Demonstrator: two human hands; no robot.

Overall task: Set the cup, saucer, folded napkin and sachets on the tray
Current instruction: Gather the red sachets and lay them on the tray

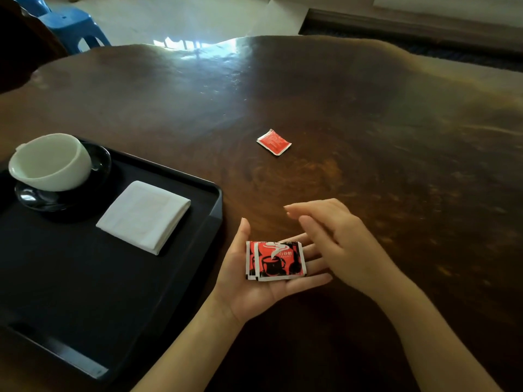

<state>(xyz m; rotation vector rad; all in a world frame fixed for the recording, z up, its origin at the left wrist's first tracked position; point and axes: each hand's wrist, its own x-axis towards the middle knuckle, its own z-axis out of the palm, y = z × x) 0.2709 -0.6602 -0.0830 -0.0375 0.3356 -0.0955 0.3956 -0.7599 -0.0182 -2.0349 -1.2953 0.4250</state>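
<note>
A black tray lies at the left of the dark wooden table. On it a white cup stands on a black saucer at the far corner, and a folded white napkin lies beside them. My left hand is palm up just right of the tray, with two overlapping red sachets lying flat on it. Just above and to the right hovers my right hand, fingers apart and empty. A third red sachet lies alone on the table farther away.
The wooden table has a wavy far edge. A blue plastic stool stands on the floor beyond the table at the far left.
</note>
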